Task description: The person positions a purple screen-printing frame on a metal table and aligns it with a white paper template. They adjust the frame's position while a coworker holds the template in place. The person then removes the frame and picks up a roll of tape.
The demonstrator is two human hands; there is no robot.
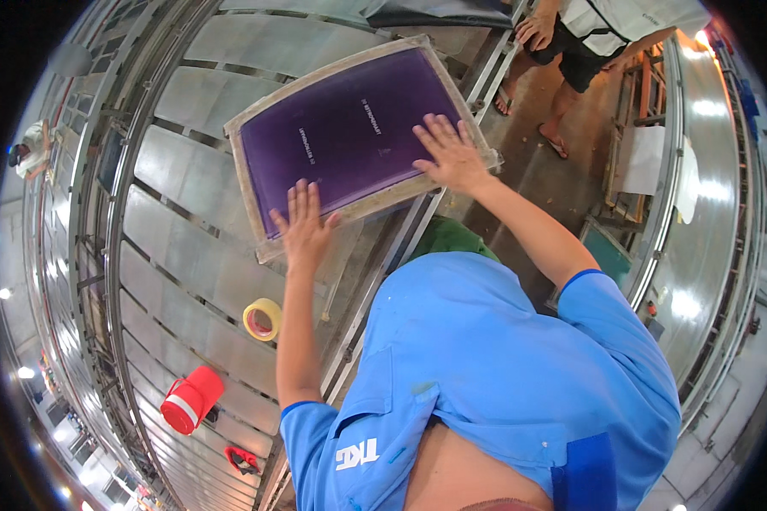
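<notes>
A framed screen-printing screen [349, 119] with dark purple mesh and a pale, worn border lies tilted on the long metal table. Small light lettering shows in two places on the mesh. Fingers apart, my left hand [305, 226] rests flat at the screen's near left edge. My right hand [453, 155] is spread over the near right edge, its fingertips on the purple mesh. Neither hand grips anything.
On the slatted table [187, 247] lie a yellow tape roll [262, 319], a red jug with a white lid [192, 400] and a small red item [242, 461]. Another person [579, 43] stands at the far right, beside a walkway. A second long table [707, 213] runs along the right.
</notes>
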